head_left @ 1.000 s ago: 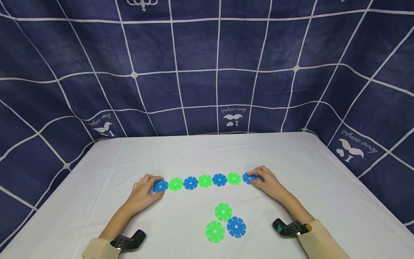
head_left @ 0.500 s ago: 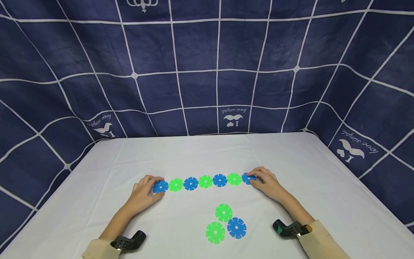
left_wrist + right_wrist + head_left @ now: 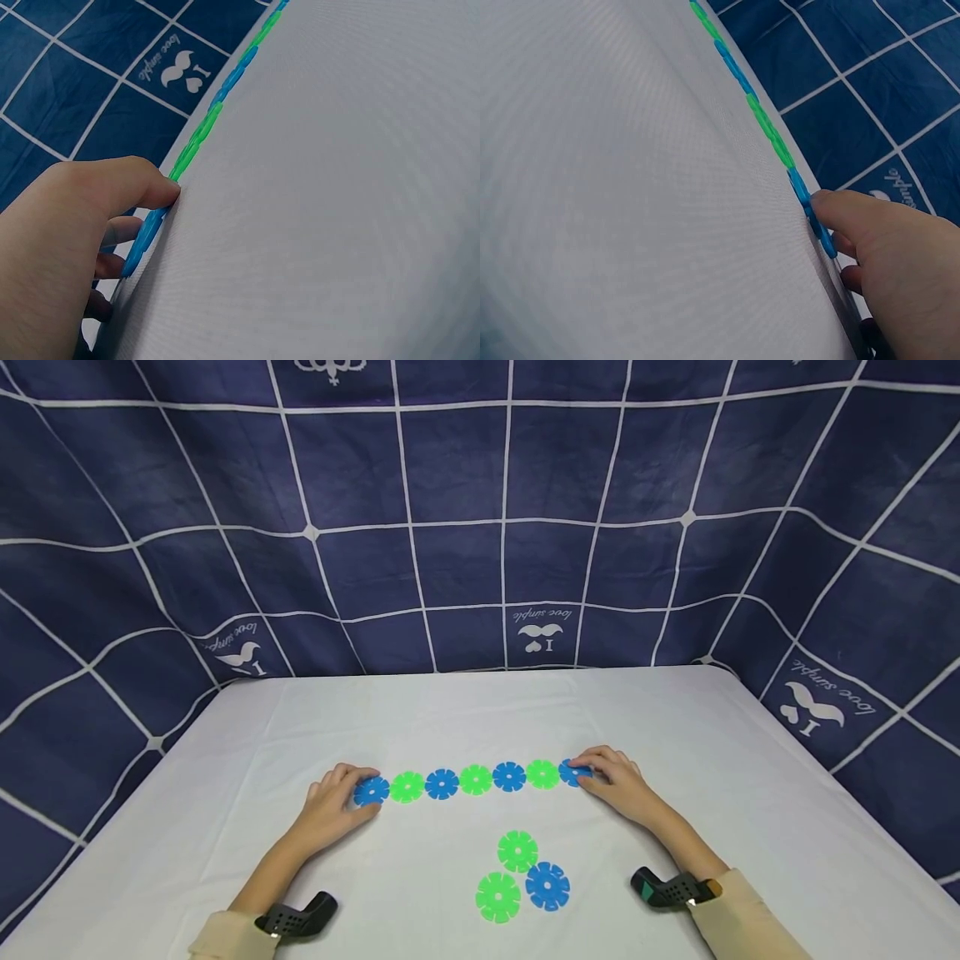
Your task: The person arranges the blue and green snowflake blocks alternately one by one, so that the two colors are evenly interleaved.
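Blue and green snowflake building discs lie flat in an alternating row across the middle of the white table in the head view. My left hand (image 3: 327,817) pinches the left end blue disc (image 3: 371,792) between thumb and fingers. At the other end, my right hand (image 3: 621,787) holds another blue disc (image 3: 573,773), partly hidden under its fingers. Between them run green discs, such as the leftmost green one (image 3: 407,787), and blue ones, such as the middle blue one (image 3: 509,777). Both wrist views show the row edge-on, with each thumb on its end disc.
Two loose green discs (image 3: 517,852) and a loose blue disc (image 3: 547,887) lie in a cluster nearer the person. A white cloth covers the table (image 3: 420,877). A dark blue curtain (image 3: 465,568) with white lines stands behind and at the sides.
My right hand has shifted slightly left with its blue disc, bringing it closer against the neighbouring green disc. My left hand stays at the left end disc.
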`<action>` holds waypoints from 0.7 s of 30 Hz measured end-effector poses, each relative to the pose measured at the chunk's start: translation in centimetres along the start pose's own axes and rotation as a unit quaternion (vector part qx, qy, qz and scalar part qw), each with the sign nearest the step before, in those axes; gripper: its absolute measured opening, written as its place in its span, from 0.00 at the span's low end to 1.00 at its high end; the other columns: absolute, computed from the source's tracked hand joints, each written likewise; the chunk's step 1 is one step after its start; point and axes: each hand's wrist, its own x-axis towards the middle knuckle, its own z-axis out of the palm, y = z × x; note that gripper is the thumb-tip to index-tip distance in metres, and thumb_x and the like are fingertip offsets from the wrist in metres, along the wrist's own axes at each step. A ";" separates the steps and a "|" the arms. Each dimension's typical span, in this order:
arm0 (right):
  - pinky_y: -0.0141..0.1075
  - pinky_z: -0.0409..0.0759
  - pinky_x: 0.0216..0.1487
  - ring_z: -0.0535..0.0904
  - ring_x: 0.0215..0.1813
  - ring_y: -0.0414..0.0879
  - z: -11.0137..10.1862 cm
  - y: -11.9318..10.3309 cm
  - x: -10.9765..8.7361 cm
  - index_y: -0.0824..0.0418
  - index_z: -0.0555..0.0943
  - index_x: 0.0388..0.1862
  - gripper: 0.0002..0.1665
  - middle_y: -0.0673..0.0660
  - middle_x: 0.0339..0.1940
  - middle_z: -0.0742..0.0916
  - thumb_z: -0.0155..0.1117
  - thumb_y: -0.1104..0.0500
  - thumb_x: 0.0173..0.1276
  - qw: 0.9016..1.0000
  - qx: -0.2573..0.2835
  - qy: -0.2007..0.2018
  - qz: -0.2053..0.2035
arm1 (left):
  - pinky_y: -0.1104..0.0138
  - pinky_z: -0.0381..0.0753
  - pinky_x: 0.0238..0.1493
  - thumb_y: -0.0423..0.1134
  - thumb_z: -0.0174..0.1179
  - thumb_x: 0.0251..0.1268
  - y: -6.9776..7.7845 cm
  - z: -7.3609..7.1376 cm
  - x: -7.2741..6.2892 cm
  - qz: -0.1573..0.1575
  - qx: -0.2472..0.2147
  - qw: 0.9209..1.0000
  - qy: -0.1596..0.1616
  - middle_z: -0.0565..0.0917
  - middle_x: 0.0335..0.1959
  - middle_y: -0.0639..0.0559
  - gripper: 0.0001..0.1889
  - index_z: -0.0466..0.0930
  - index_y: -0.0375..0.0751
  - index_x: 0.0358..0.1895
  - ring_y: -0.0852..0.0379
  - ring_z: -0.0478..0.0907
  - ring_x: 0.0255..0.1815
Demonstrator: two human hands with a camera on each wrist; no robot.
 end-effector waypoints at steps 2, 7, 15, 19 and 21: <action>0.44 0.58 0.48 0.69 0.54 0.52 0.0 0.0 0.0 0.52 0.80 0.48 0.15 0.55 0.52 0.78 0.59 0.55 0.62 1.000 0.000 0.001 -0.001 | 0.63 0.55 0.38 0.47 0.61 0.49 0.0 -0.1 0.0 -0.001 -0.001 1.000 0.001 0.72 0.47 0.46 0.25 0.73 0.44 0.54 0.49 0.68 0.49; 0.41 0.59 0.47 0.71 0.48 0.48 -0.1 -0.1 0.1 0.53 0.80 0.47 0.14 0.55 0.50 0.78 0.59 0.57 0.62 1.000 0.004 0.012 -0.005 | 0.63 0.55 0.38 0.47 0.61 0.50 0.1 -0.1 0.0 -0.001 -0.001 1.000 0.001 0.72 0.48 0.46 0.25 0.73 0.44 0.54 0.49 0.68 0.50; 0.46 0.60 0.50 0.72 0.47 0.46 -0.5 -1.2 0.2 0.52 0.80 0.45 0.12 0.53 0.48 0.79 0.59 0.59 0.62 1.000 0.009 0.028 -0.011 | 0.63 0.55 0.38 0.47 0.62 0.49 -0.1 0.2 0.0 -0.001 0.000 1.000 0.003 0.72 0.47 0.46 0.25 0.74 0.45 0.53 0.49 0.68 0.50; 0.44 0.66 0.49 0.73 0.46 0.45 -0.9 -2.9 0.2 0.51 0.79 0.46 0.12 0.51 0.48 0.79 0.58 0.58 0.63 0.999 0.022 0.016 -0.023 | 0.63 0.55 0.38 0.47 0.62 0.49 -0.2 0.2 0.0 -0.001 0.001 1.000 0.002 0.72 0.47 0.46 0.25 0.74 0.45 0.53 0.49 0.68 0.50; 0.39 0.69 0.46 0.72 0.43 0.42 -0.9 -3.8 0.2 0.51 0.79 0.47 0.12 0.49 0.48 0.79 0.57 0.58 0.64 0.999 0.034 0.000 -0.030 | 0.63 0.55 0.38 0.47 0.62 0.49 -0.1 0.2 0.1 -0.001 0.001 1.000 0.003 0.72 0.47 0.46 0.25 0.74 0.45 0.53 0.49 0.68 0.49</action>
